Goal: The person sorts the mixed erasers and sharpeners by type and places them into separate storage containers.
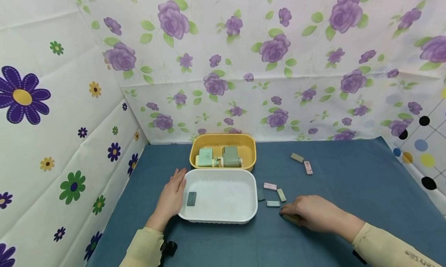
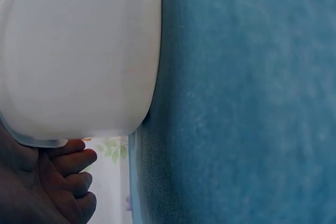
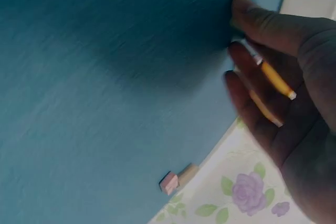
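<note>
My left hand (image 1: 172, 193) rests along the left rim of a white plastic basin (image 1: 219, 216), its fingers fairly straight in the head view. From the left wrist, the fingers (image 2: 73, 161) show beside the basin's outer wall (image 2: 79, 51). Inside the basin lies one dark grey-green block (image 1: 191, 199). To the right of it, my right hand (image 1: 311, 213) holds an olive block (image 1: 291, 219) low over the cloth, partly covered by the fingers. Thumb and fingertips come close together in the right wrist view, where the block is mostly hidden.
Beside the basin lie a pink block (image 1: 270, 186), a pale green one (image 1: 281, 195), a light grey-blue one (image 1: 273, 204) and a dark teal one (image 1: 261, 194). Farther back are a tan block (image 1: 297, 157) and another pink block (image 1: 308, 168). A yellow basin (image 1: 251, 151) holds two green bottle-like items.
</note>
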Motion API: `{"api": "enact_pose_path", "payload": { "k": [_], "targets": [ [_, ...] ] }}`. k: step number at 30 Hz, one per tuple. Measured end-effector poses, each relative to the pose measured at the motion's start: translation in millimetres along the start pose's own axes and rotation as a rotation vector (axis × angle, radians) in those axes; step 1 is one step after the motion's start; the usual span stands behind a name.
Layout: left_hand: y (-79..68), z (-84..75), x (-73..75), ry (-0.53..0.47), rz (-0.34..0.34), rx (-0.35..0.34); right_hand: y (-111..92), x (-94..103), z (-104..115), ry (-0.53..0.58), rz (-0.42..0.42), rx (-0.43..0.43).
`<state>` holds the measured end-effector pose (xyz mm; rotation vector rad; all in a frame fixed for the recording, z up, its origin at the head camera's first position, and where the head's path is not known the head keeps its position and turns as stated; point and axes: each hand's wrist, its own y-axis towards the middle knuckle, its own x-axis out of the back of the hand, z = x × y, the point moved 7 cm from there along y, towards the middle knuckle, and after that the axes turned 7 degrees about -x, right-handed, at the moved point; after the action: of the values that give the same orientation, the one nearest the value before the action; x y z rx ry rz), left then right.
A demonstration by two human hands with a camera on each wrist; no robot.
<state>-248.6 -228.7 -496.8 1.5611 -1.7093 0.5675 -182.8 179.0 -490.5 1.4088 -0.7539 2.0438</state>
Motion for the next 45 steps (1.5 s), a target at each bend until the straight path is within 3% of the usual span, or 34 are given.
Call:
{"api": "enact_pose_path", "payload": {
  "k": [12,22,45],
  "targets": [
    [0.5,-0.9,1.8,0.008,0.003,-0.004,5.5,0.9,-0.6,0.029,0.013,-0.065],
    [1.4,-1.0,1.0,0.021,0.003,0.002,4.7,3.2,4.7,-0.001,-0.014,-0.06],
    [0.7,-0.1,1.5,-0.001,0.009,0.013,5.2,0.7,-2.1,0.027,0.006,-0.089]
  ]
}}
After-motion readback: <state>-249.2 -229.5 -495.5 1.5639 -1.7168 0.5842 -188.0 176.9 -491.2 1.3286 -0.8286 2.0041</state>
